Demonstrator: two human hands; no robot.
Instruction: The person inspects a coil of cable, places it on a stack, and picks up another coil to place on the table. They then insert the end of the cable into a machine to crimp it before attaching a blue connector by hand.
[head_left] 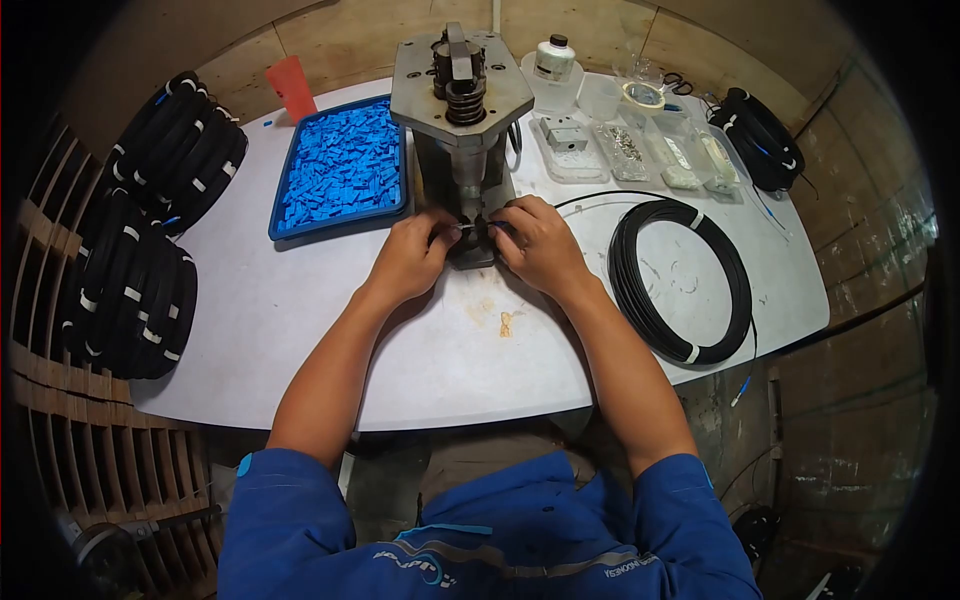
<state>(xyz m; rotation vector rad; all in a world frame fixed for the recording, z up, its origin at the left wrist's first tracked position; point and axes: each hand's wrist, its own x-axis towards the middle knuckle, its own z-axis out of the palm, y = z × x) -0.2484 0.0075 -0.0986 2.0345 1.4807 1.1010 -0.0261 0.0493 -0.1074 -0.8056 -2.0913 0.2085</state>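
Observation:
A metal bench press (462, 95) stands at the table's far middle, with a spring and lever on top. Both of my hands are at its lower jaws. My left hand (412, 252) is closed in a pinch at the left of the jaws, on something small that I cannot make out. From the right, my right hand (540, 243) pinches the end of a black cable (600, 194). That cable runs back to a coil (626, 270) lying flat on the right side of the table, bound with white tape. Its other end, with a blue piece, hangs over the front edge.
A dark blue tray (275, 236) full of small blue pieces lies left of the press, near a red cup (291, 88). Clear boxes of small parts (626, 150), a bottle (554, 58) and a tape roll (643, 95) stand back right. Black coils (130, 285) are stacked left.

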